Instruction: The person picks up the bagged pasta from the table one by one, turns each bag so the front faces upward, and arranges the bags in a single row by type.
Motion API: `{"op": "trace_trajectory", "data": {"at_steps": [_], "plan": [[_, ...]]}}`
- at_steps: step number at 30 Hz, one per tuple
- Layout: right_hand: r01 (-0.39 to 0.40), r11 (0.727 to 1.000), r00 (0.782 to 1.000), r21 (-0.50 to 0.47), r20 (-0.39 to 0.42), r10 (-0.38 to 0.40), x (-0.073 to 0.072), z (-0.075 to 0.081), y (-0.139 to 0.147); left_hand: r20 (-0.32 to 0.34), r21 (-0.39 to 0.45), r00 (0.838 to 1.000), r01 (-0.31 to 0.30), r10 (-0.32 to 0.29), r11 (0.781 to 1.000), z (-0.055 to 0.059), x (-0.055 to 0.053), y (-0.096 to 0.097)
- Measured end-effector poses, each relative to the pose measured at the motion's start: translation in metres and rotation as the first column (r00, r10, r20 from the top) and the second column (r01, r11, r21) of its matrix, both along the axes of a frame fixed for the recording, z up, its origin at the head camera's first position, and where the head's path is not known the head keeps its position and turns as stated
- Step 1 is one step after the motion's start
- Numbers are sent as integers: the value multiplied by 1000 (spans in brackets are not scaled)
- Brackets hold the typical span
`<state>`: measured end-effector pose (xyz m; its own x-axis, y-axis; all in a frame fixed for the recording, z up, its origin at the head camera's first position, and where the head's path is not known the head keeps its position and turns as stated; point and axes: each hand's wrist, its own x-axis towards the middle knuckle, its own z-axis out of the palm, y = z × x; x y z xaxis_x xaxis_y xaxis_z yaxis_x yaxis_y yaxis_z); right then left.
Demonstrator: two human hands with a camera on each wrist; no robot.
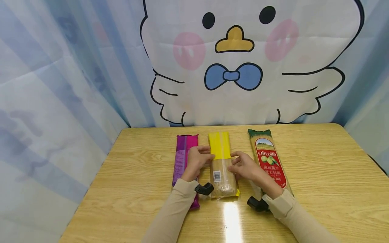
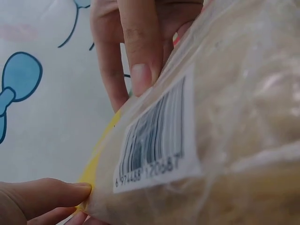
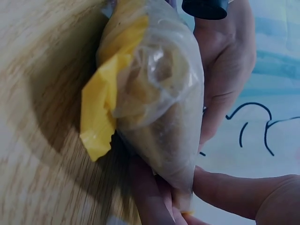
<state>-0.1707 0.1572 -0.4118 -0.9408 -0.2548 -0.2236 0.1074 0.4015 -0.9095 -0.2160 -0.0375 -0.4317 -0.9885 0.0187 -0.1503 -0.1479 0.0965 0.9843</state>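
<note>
A yellow-and-clear noodle packet (image 1: 224, 168) with tan contents lies lengthwise in the middle of the table, its barcode side facing up. My left hand (image 1: 198, 159) pinches its left edge near the yellow band. On the opposite edge, my right hand (image 1: 247, 167) grips it between thumb and fingers. The left wrist view has the barcode (image 2: 157, 133) up close, with the left thumb (image 2: 56, 192) on the packet's edge. In the right wrist view the packet's crinkled near end (image 3: 159, 89) shows a yellow flap (image 3: 101, 110), and it seems tilted above the wood.
A purple and magenta packet (image 1: 180, 160) lies to the left, partly under my left hand and wrist. To the right is a green-topped Olivoilà pasta packet (image 1: 267, 148), partly covered by my right forearm. Behind the wooden table (image 1: 322, 162) hangs a cartoon-printed curtain (image 1: 231, 104).
</note>
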Motion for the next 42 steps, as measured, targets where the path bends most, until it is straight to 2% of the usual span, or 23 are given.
{"op": "trace_trajectory", "data": {"at_steps": [6,16,23,29,35,42], "plan": [[20,1000,1000,7,-16,-20,-1,1,-1,-1,-6,1000,-24,24,1000,1,0,3],[15,1000,997,20,-71,-14,-1,12,-1,-8,-10,999,-39,39,999,8,0,8],[25,996,991,85,-131,-14,-1,21,-3,-10,25,1000,-21,21,999,13,0,12],[23,988,984,150,-178,4,1,25,-5,25,14,998,-53,52,999,14,0,17],[6,968,956,253,-285,69,4,30,-8,43,27,996,-78,77,997,19,1,23],[55,930,906,363,-409,106,12,39,-13,27,39,997,-70,69,997,25,2,28]]}}
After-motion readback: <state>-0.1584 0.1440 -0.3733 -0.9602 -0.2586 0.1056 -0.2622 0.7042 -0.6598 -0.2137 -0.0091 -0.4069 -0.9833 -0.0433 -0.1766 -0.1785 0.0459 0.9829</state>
